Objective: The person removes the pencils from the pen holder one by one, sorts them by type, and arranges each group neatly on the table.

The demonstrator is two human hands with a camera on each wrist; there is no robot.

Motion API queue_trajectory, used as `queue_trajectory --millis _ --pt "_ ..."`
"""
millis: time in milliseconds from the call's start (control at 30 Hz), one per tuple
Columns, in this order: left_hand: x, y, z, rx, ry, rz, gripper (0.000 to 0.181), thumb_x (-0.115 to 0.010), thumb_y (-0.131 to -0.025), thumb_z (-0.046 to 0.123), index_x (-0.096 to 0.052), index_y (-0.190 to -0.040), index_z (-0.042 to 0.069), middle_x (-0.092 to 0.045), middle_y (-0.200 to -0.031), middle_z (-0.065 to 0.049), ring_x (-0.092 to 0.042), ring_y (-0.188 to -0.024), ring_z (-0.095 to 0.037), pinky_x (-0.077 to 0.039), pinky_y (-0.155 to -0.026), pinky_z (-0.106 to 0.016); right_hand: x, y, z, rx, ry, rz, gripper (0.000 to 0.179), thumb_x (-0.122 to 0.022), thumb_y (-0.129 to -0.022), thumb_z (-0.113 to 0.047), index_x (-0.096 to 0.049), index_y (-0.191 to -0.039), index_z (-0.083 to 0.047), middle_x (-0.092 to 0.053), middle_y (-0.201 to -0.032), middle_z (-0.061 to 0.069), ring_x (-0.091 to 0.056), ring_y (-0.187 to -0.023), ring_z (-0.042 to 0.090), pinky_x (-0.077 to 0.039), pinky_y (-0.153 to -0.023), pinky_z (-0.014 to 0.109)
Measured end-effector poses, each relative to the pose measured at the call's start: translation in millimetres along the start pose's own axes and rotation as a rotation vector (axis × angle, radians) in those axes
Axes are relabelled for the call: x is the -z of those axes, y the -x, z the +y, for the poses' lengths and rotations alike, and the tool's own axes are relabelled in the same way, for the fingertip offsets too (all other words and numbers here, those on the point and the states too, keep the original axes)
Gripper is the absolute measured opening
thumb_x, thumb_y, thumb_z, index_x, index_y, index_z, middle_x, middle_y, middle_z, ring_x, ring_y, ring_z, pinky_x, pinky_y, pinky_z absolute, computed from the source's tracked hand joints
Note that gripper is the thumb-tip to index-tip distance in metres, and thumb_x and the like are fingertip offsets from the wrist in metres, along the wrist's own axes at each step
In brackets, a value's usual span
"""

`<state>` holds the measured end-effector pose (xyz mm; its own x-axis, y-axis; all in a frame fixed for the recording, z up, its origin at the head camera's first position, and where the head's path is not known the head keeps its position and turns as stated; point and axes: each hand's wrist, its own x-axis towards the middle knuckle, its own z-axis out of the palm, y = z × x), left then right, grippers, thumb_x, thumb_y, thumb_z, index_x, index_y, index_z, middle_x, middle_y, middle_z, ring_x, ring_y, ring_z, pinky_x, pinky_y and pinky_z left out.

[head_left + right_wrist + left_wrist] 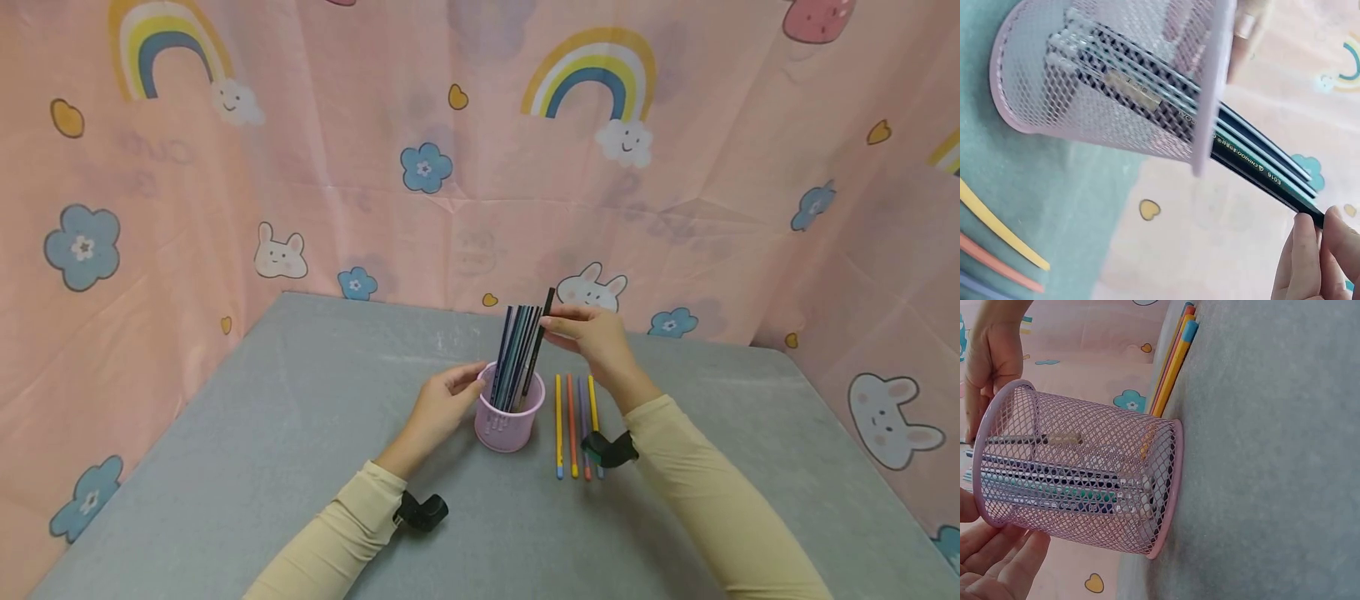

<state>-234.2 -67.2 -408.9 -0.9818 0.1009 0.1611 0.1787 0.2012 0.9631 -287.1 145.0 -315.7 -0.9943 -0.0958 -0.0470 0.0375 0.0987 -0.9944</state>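
Note:
A pink mesh pen cup [504, 435] stands upright on the table, with a bundle of dark and blue-green pencils [514, 346] leaning in it. My left hand [442, 407] holds the cup at its rim, thumb and fingers on either side of the edge in the left wrist view. Up at the right, my right hand [600, 340] pinches a black pencil [1254, 167] near its top end. That pencil's lower part, with a pale brown end, is inside the cup; in the left wrist view this end hangs above the cup's bottom.
Several coloured pencils, among them a yellow pencil [558, 425] and an orange pencil [572, 425], lie side by side right of the cup, partly under the right wrist camera [611, 450]. A pink patterned curtain [360, 167] surrounds the grey table [300, 400].

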Motion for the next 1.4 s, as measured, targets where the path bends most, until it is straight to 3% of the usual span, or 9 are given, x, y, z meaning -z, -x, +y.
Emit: queue_trajectory --millis 300,567,767,900,1067,1233,1400 --pt "-1.1 -2.2 0.6 0.013 0.008 -0.014 0.034 -0.057 -0.092 0.013 -0.057 -0.123 0.000 -0.060 -0.123 -0.017 -0.057 -0.115 -0.029 -0.046 -0.098 -0.040 18 8.3 -13 0.041 -0.088 -0.015 0.029 -0.068 -0.083 -0.010 -0.059 -0.109 0.000 -0.062 -0.094 -0.004 -0.065 -0.086 0.006 -0.052 -0.086 0.030" --pt "-1.0 2.0 2.9 0.022 0.006 -0.015 0.034 -0.058 -0.092 0.018 -0.059 -0.124 0.007 -0.061 -0.124 -0.010 -0.057 -0.116 -0.024 -0.046 -0.099 -0.035 32 15.8 -23 0.073 -0.128 -0.029 0.019 -0.068 -0.083 -0.013 -0.064 -0.101 -0.006 -0.062 -0.092 -0.003 -0.064 -0.084 0.006 -0.054 -0.082 0.024" --pt "-0.4 3.6 3.4 0.005 0.017 -0.011 0.034 -0.057 -0.092 0.017 -0.059 -0.123 0.005 -0.060 -0.124 -0.012 -0.057 -0.115 -0.024 -0.046 -0.098 -0.035 40 21.6 -32 0.082 -0.196 -0.023 0.011 -0.071 -0.080 -0.010 -0.069 -0.091 -0.011 -0.060 -0.096 0.000 -0.065 -0.084 0.008 -0.055 -0.080 0.025" --pt "-0.2 4.6 3.5 0.008 0.022 -0.012 0.034 -0.057 -0.092 0.017 -0.059 -0.123 0.005 -0.060 -0.124 -0.012 -0.057 -0.115 -0.024 -0.047 -0.098 -0.035 47 25.0 -33 0.086 -0.178 -0.030 0.010 -0.070 -0.081 -0.010 -0.070 -0.090 -0.014 -0.062 -0.095 -0.002 -0.065 -0.084 0.007 -0.055 -0.080 0.025" --pt "-0.1 4.5 2.1 0.007 0.028 -0.015 0.034 -0.057 -0.092 0.019 -0.058 -0.124 0.005 -0.059 -0.125 -0.012 -0.056 -0.117 -0.024 -0.046 -0.099 -0.035 60 24.6 -27 0.084 -0.093 -0.005 0.019 -0.069 -0.082 -0.013 -0.066 -0.101 -0.010 -0.062 -0.095 -0.004 -0.065 -0.083 0.005 -0.054 -0.080 0.023" --pt "-0.4 2.3 2.4 0.006 0.031 -0.010 0.036 -0.058 -0.092 0.019 -0.058 -0.124 0.004 -0.059 -0.126 -0.013 -0.055 -0.117 -0.025 -0.045 -0.100 -0.037 73 21.8 -19 0.046 -0.003 0.030 0.054 -0.068 -0.083 -0.016 -0.048 -0.128 0.007 -0.061 -0.095 -0.008 -0.065 -0.083 0.002 -0.054 -0.081 0.023" --pt "1.5 9.9 21.0 0.006 -0.002 -0.010 0.035 -0.056 -0.092 0.012 -0.056 -0.124 -0.002 -0.059 -0.124 -0.018 -0.055 -0.117 -0.030 -0.045 -0.099 -0.040 84 22.7 -7 0.000 0.044 0.050 0.058 -0.065 -0.086 -0.015 -0.041 -0.133 0.011 -0.060 -0.095 -0.009 -0.064 -0.082 -0.001 -0.054 -0.082 0.023"
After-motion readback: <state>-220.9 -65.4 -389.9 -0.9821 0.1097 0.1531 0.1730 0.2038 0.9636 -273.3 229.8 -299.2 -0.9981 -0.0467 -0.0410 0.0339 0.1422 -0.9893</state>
